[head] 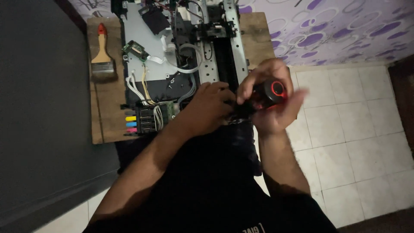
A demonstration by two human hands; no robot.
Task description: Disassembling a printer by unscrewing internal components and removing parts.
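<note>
Right hand (pixel 269 97) with fingers wrapped around a black screwdriver handle (pixel 269 95) with red ring cap, at the table's near edge. Left hand (pixel 207 108), fingers curled, rests on the opened printer chassis (pixel 181 56); its grip cannot be told. Beyond: coloured ink tubes (pixel 130 124), loose cables, paintbrush (pixel 102 56) on wooden table (pixel 258 34).

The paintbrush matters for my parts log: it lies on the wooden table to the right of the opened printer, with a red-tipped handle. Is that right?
Not quite. The head view shows the paintbrush on the wooden table to the left of the opened printer, not the right. Its handle tip is red.
</note>
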